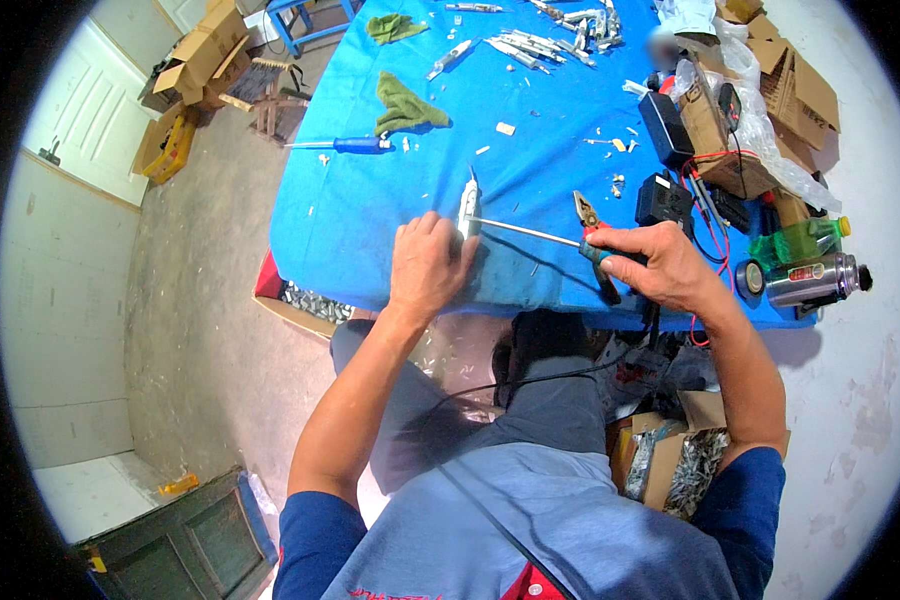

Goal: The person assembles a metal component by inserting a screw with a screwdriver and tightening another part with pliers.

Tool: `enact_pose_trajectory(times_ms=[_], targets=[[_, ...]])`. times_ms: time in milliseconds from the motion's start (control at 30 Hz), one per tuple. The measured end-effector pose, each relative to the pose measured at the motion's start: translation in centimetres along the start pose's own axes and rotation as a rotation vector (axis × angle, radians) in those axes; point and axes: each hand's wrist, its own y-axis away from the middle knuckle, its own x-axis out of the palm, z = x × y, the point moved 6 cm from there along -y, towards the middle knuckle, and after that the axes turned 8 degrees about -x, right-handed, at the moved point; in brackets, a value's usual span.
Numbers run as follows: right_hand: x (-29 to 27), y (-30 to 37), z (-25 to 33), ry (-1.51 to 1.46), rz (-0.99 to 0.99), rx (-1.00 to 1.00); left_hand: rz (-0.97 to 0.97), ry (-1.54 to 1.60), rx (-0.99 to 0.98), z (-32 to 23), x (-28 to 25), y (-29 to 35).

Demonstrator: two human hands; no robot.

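My left hand (428,262) presses a white pen-shaped device (469,203) against the blue-covered table (350,225). A thin dark tip points away from me at the device's far end. My right hand (668,262) is closed round the handle of a screwdriver (532,233), its long shaft reaching left to the device's side. Pliers with red handles (588,212) lie by the right fingers, partly hidden under them. Another screwdriver, blue-handled (362,146), rests at the left of the table, below a crumpled green cloth (408,105).
Several similar white devices (530,48) are heaped at the far side, with small scraps scattered about. On the right stand a black box (665,130), a cardboard carton (715,130), cables, a green bottle (802,240) and a steel flask (808,281). Cartons of parts (660,465) sit below.
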Motion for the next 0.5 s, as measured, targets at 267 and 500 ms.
enact_pose_trajectory(times_ms=[267,500], targets=[[1.6,1.6,-3.1,-0.304,0.062,0.369,-0.021,-0.039,0.028,-0.1,0.0,0.0],[1.2,1.3,2.1,0.265,-0.027,-0.134,-0.029,-0.044,0.026,-0.3,-0.2,0.2]])
